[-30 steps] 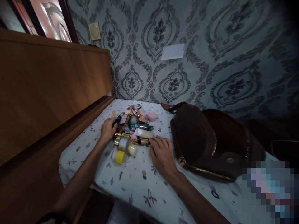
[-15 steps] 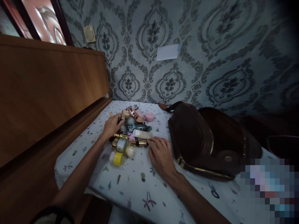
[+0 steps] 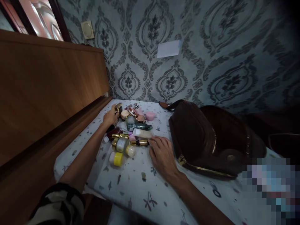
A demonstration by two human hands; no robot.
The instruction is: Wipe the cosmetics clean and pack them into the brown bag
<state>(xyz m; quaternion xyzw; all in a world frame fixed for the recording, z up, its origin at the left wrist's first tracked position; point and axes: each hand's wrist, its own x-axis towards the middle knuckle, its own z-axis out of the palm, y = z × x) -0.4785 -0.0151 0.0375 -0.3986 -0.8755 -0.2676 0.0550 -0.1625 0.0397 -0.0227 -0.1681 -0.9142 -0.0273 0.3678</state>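
My left hand (image 3: 111, 117) is closed on a gold-coloured cosmetic item (image 3: 118, 107) at the far left of a pile; its exact kind is too small to make out. Palm down, my right hand (image 3: 163, 155) lies on the cloth, fingers loosely stretched, tips beside a black-and-gold tube (image 3: 140, 142) and a white squeeze tube (image 3: 142, 134). Between the hands are a dark green bottle (image 3: 139, 127), a round jar with a pale lid (image 3: 125, 115), a gold tube (image 3: 120, 136) and a clear glass bottle (image 3: 121, 144). Closest to me is a yellow-lidded jar (image 3: 118, 159).
A dark brown bag (image 3: 189, 134) with gold zips stands open to the right. A pink jar (image 3: 150, 116) sits at the back of the pile. Patterned cloth (image 3: 131, 190) covers the table. A wooden panel (image 3: 51, 84) rises on the left, patterned wallpaper behind.
My left hand has moved back and slightly left, carrying the gold-coloured item away from the pile. A pale-lidded jar and a dark red item are now uncovered. My right hand has stayed put.
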